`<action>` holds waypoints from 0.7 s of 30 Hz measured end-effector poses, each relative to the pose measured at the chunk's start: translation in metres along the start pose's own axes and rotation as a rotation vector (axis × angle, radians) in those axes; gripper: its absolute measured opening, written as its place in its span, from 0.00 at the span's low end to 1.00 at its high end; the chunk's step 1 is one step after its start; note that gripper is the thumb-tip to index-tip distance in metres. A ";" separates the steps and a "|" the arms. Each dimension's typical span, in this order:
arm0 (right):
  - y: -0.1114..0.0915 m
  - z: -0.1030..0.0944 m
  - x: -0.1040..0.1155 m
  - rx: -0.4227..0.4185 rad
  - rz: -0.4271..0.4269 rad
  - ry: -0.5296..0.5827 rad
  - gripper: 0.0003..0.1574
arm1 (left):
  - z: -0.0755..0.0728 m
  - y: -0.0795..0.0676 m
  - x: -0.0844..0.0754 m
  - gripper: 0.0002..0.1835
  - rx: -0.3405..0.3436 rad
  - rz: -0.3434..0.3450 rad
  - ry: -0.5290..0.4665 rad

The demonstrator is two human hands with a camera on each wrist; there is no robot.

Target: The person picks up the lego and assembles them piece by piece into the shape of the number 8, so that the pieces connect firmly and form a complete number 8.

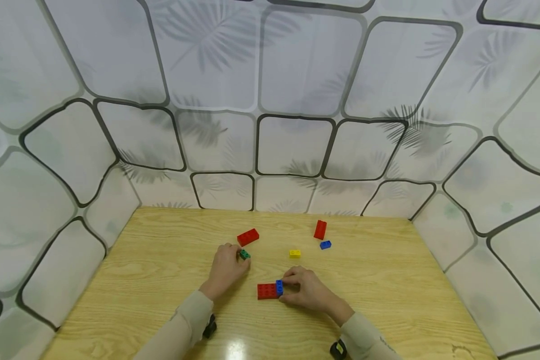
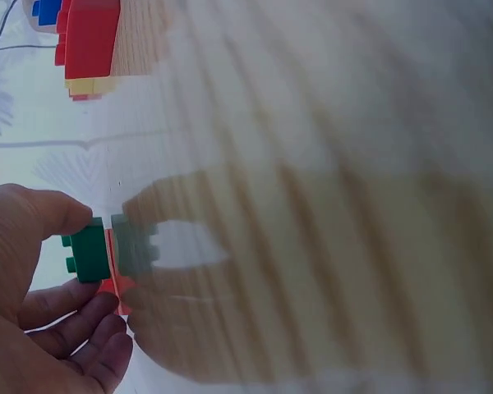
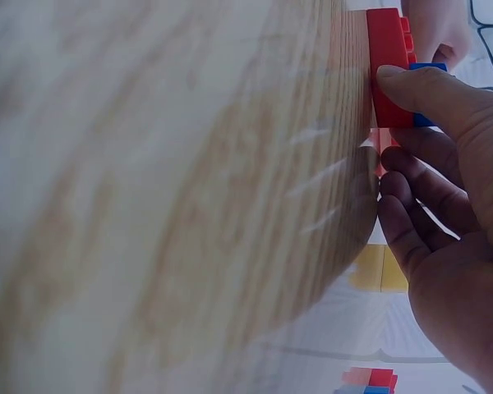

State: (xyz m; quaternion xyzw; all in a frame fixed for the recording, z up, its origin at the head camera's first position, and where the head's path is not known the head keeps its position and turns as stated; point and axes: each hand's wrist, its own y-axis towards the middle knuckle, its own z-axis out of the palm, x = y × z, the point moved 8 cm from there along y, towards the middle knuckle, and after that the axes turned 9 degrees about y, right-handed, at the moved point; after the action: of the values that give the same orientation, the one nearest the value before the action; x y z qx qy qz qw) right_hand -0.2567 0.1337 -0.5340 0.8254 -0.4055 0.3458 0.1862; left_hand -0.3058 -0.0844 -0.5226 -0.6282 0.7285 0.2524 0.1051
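My left hand (image 1: 226,266) pinches a small green toy brick (image 1: 245,254) between thumb and fingertips. In the left wrist view the green brick (image 2: 90,253) is held at the wooden surface, its studs facing away from it. To the right, my right hand (image 1: 308,290) grips the right end of a red brick (image 1: 266,291) with a small blue brick (image 1: 279,287) across its top. The right wrist view has the thumb pressed on the side of the red brick (image 3: 386,45); the thumb partly hides the blue brick (image 3: 428,67).
One red brick (image 1: 248,237) lies just beyond my left hand. Farther right are a small yellow brick (image 1: 294,254), a small blue brick (image 1: 325,245) and another red brick (image 1: 320,229). Patterned walls (image 1: 225,190) border the wooden table (image 1: 378,270) at the back and sides.
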 end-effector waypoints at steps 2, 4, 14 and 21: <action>0.000 0.000 0.000 0.000 0.000 0.002 0.25 | 0.000 -0.001 0.000 0.11 0.011 0.004 -0.019; 0.000 0.000 0.000 -0.001 0.000 0.003 0.25 | -0.001 -0.001 0.000 0.11 0.019 0.010 -0.028; 0.000 0.000 0.001 0.000 0.004 0.005 0.26 | -0.003 -0.005 -0.002 0.11 0.042 0.074 -0.028; 0.000 -0.001 0.001 0.002 0.008 0.016 0.26 | 0.000 -0.008 -0.010 0.07 0.116 0.160 -0.059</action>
State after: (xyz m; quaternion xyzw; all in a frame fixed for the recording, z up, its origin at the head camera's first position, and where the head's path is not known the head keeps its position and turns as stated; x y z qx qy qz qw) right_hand -0.2565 0.1336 -0.5326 0.8212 -0.4070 0.3535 0.1873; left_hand -0.2960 -0.0767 -0.5203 -0.5532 0.7863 0.2357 0.1421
